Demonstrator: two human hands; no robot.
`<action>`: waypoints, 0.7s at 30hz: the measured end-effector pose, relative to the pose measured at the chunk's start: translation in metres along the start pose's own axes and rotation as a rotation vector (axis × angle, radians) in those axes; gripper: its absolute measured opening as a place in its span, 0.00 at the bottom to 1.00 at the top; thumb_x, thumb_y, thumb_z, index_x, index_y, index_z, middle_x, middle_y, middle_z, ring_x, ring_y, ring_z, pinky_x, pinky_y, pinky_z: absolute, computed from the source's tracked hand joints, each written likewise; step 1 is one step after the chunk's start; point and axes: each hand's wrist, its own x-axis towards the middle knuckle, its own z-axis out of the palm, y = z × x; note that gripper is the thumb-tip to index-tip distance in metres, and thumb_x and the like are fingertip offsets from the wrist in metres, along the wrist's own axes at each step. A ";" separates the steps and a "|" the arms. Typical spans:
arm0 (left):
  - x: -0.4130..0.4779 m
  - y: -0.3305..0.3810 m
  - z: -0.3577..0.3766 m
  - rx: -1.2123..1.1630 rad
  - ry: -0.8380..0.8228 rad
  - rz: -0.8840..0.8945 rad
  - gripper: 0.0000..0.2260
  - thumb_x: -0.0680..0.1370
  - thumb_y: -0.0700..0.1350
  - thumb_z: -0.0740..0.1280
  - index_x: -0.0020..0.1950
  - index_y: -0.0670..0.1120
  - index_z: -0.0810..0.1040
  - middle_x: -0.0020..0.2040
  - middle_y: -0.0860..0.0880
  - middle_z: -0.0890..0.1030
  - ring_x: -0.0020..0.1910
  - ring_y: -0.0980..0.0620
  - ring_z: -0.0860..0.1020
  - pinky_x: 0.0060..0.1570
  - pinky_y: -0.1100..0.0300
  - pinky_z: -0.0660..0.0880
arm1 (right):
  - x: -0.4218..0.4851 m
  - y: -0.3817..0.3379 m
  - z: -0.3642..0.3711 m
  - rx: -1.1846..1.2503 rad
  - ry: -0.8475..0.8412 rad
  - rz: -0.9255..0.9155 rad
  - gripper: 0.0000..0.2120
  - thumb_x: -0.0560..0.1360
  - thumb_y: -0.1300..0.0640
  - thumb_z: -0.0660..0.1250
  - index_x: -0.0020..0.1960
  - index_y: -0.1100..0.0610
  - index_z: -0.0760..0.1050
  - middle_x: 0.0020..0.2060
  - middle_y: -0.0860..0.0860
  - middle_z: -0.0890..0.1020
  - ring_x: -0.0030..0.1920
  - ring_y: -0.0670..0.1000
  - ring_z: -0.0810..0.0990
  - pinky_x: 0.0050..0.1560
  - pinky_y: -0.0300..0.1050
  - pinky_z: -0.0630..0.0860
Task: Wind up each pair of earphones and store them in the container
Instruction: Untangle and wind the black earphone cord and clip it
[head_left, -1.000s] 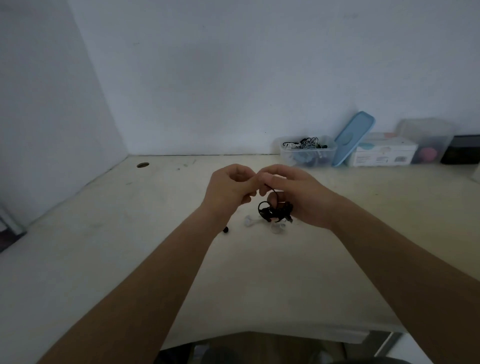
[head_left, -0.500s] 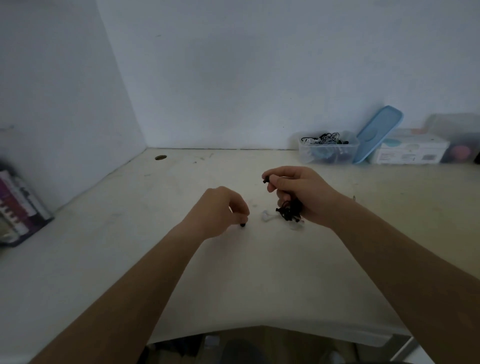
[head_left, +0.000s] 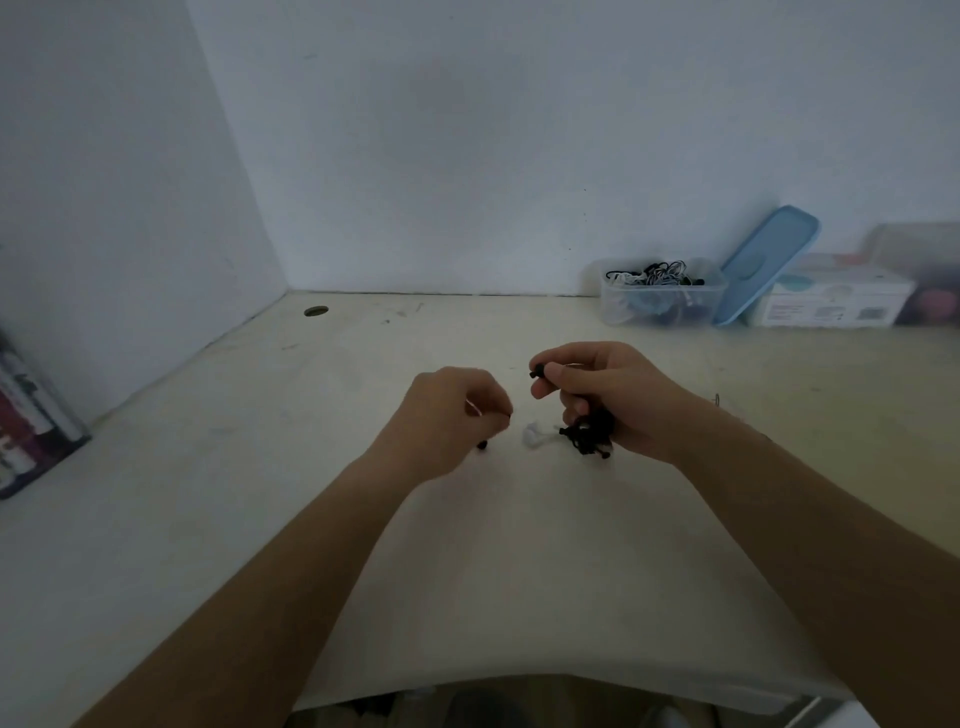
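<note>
On the table (head_left: 467, 545), a clear container (head_left: 618, 309) holds tangled earphones (head_left: 655, 272)

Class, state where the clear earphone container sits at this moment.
In the head view the clear container sits far right on the desk against the back wall, a blue lid leaning at its right side.

One head-worn wide-angle camera looks forward and down over the table (head_left: 218, 519). It sits close above the near edge, facing the wall (head_left: 467, 156).
</note>
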 end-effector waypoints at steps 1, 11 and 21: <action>0.003 0.004 0.000 -0.087 0.033 -0.003 0.05 0.74 0.42 0.73 0.42 0.53 0.83 0.38 0.58 0.83 0.39 0.63 0.80 0.40 0.74 0.72 | 0.000 0.000 -0.001 0.000 -0.003 0.003 0.07 0.79 0.65 0.65 0.55 0.64 0.80 0.41 0.57 0.85 0.27 0.46 0.69 0.37 0.42 0.70; 0.016 0.018 0.021 -0.561 0.220 -0.048 0.10 0.71 0.36 0.76 0.48 0.47 0.82 0.43 0.50 0.85 0.41 0.52 0.85 0.43 0.62 0.81 | 0.004 0.009 -0.008 0.090 0.047 -0.051 0.05 0.78 0.66 0.66 0.52 0.62 0.79 0.39 0.56 0.84 0.26 0.47 0.70 0.35 0.42 0.72; 0.010 0.026 0.020 -0.794 0.231 -0.017 0.10 0.72 0.31 0.74 0.48 0.42 0.82 0.45 0.48 0.86 0.45 0.51 0.86 0.46 0.62 0.81 | 0.002 0.010 -0.002 0.094 0.081 -0.162 0.05 0.77 0.67 0.66 0.49 0.61 0.79 0.36 0.55 0.82 0.26 0.47 0.72 0.34 0.41 0.73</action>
